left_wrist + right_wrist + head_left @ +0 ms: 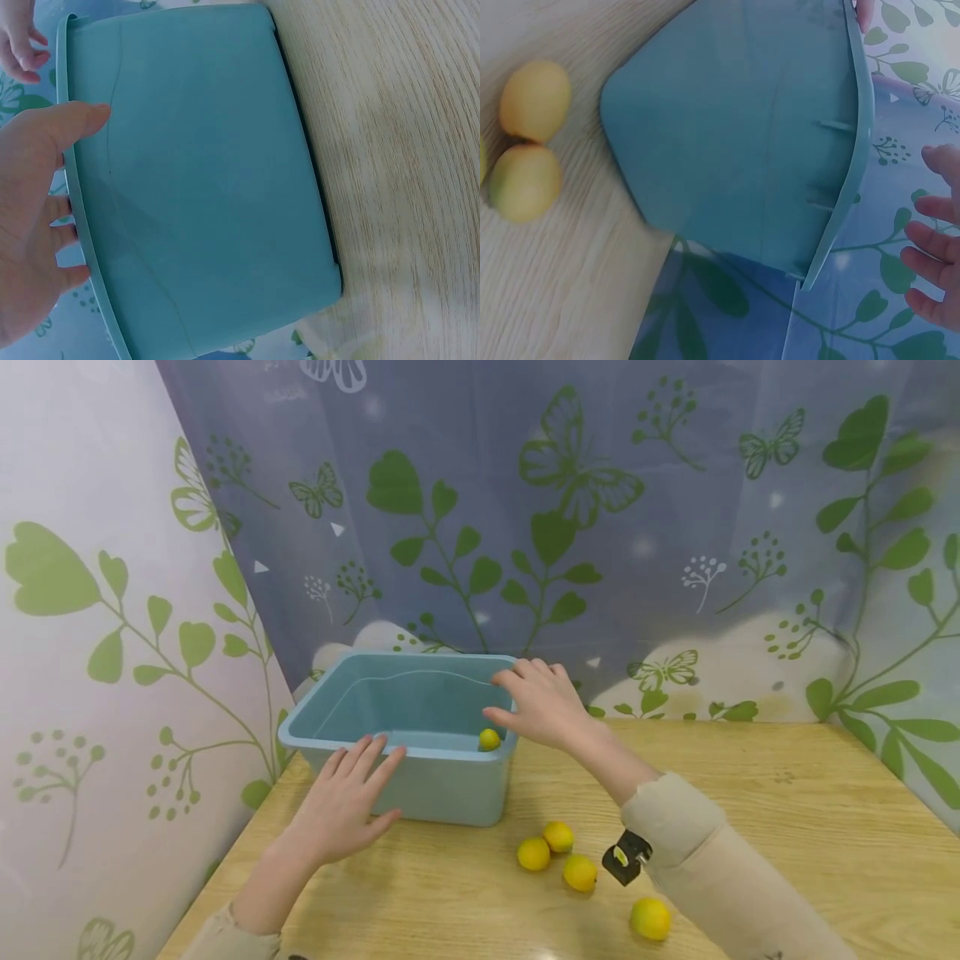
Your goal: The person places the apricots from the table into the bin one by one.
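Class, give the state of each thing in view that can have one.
Blue tub, upright, uncovered
Inner yellow fruit, lying in the tub
Three yellow fruits, clustered on the table
Lone yellow fruit, apart from those three
Left hand, fingers spread at the tub's near rim
Right hand, fingers apart, holding nothing

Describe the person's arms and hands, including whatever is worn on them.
The left hand and right hand are bare, with no gloves or rings visible. The left sleeve and right sleeve are pale beige and loose, ending short of the hands. A small black device sits by the right cuff.
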Demonstrator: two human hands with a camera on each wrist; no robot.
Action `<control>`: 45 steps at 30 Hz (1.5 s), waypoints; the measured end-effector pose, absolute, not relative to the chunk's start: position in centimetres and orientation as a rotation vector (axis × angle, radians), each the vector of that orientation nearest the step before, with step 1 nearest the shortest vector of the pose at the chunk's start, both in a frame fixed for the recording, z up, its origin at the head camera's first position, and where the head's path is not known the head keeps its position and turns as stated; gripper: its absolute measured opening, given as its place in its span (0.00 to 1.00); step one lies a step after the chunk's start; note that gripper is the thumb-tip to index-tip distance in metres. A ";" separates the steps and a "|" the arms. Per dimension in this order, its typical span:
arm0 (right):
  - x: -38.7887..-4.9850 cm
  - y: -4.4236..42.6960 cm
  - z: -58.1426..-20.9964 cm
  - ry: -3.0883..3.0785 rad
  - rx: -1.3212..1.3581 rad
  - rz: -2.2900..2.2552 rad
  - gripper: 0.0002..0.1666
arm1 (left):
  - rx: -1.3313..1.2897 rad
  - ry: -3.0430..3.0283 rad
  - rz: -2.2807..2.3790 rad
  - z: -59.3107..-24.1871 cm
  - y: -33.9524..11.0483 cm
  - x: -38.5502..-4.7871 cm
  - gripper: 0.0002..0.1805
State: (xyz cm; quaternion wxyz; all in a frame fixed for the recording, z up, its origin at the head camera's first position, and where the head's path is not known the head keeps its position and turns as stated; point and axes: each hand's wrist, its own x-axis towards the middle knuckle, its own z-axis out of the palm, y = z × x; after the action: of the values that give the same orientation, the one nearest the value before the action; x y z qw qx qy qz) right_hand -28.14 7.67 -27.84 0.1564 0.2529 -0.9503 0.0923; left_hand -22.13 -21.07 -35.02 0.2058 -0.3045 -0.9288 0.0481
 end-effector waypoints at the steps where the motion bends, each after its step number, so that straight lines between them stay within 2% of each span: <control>1: -28.1 7.9 -28.0 -2.717 0.724 0.269 0.27 | -0.849 -2.589 0.133 -35.0 -21.1 -22.1 0.43; 24: -25.1 14.8 -32.4 -2.550 0.791 0.320 0.22 | -0.861 -2.576 0.113 -35.4 -20.9 -22.3 0.44; 45: -21.2 24.7 -37.7 -2.484 0.734 0.268 0.21 | -0.859 -2.590 0.122 -35.2 -21.1 -22.2 0.44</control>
State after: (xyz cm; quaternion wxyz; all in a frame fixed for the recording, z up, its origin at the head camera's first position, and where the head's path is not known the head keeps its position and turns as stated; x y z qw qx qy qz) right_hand -21.21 24.66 -37.73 0.2654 0.2716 -0.9197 0.0994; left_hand -22.16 -21.10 -35.15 0.2038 -0.3078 -0.9283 0.0436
